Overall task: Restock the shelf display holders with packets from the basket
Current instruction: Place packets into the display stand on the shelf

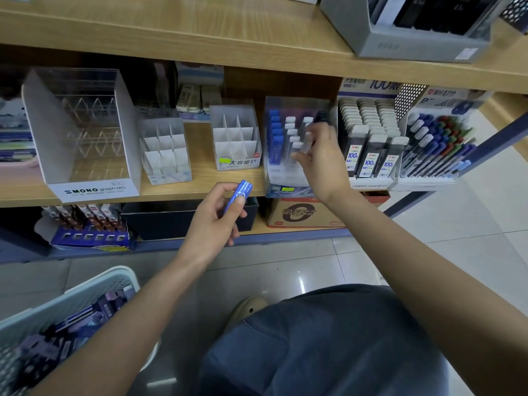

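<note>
My left hand [213,221] grips a blue packet [239,194] just in front of the middle shelf's edge. My right hand [317,158] reaches into a clear display holder [294,107] and pinches a clear packet [307,141] with a white cap. That holder carries a column of blue packets [275,138] on its left and white-capped ones [292,132] in the middle. A white basket [85,287] with several dark and purple packets sits at the bottom left. Two white divided holders [165,155] [237,138] stand with nothing in their slots.
A large clear MONO holder [83,130] stands on the shelf's left. Right of my right hand are a box of 100-count lead cases [370,144] and a pen display [434,147]. My knee in dark fabric [314,338] is over the tiled floor.
</note>
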`<state>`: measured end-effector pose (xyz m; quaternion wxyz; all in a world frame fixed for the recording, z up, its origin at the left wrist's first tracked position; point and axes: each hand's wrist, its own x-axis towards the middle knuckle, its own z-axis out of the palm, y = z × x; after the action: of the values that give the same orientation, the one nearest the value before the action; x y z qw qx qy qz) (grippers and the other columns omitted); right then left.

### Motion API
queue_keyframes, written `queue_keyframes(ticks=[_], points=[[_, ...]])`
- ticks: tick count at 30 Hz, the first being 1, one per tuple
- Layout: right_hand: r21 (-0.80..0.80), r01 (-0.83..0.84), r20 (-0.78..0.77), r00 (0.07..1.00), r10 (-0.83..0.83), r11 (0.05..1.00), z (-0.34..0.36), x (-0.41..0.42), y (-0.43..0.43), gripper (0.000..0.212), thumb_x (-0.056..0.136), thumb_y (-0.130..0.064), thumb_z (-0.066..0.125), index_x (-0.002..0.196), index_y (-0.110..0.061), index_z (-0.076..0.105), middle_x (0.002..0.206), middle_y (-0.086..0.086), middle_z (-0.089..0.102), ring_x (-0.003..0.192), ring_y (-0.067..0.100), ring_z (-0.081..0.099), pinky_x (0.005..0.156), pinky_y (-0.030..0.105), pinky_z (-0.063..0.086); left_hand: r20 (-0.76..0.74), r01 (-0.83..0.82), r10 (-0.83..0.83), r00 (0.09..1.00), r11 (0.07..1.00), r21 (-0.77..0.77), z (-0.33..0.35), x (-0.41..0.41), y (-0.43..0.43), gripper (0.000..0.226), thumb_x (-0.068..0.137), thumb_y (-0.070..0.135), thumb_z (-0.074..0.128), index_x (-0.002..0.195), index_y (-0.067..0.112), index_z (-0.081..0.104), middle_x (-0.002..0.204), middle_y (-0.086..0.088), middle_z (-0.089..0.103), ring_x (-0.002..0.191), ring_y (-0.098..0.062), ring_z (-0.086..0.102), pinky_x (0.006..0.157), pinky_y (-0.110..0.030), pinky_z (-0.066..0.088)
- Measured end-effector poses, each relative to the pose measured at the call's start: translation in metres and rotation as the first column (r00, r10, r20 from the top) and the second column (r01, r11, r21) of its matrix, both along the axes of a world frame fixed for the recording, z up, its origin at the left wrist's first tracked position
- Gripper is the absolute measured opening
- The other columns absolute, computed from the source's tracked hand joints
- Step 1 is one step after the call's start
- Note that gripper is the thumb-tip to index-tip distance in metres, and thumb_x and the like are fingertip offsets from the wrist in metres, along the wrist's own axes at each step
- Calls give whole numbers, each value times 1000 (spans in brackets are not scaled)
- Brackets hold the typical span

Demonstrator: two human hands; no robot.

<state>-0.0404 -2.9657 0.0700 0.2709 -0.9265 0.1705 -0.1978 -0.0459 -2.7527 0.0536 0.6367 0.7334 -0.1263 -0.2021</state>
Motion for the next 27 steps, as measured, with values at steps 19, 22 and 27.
queue_keyframes(ticks=[19, 22, 27], points=[[560, -121, 276, 960, -47, 820, 44, -54, -4, 7, 91, -6, 59, 95, -11, 56, 88, 11, 67, 79, 22, 68, 71, 30, 57, 414, 63, -162, 896, 968, 242, 16, 16, -46, 28, 94, 11, 51, 121, 18, 52, 111, 9, 50, 92, 0, 51, 79, -4, 39], [364, -57, 244, 969, -36, 930, 43, -41, -18, 6, 92, -9, 57, 97, -14, 57, 82, 1, 66, 77, 20, 68, 72, 31, 57, 557, 119, -389, 734, 881, 459, 4, 19, -50, 37, 95, 12, 49, 132, 15, 48, 129, 2, 46, 120, -10, 41, 101, -22, 32], [-16, -148, 133, 980, 148, 989, 28, -16, -10, 13, 89, -11, 62, 101, -8, 65, 92, 5, 66, 75, 11, 60, 76, 19, 49, 560, 88, -588, 583, 731, 676, -12, 24, -45, 44, 95, 12, 46, 138, 16, 41, 135, 1, 43, 125, -15, 34, 103, -27, 24]])
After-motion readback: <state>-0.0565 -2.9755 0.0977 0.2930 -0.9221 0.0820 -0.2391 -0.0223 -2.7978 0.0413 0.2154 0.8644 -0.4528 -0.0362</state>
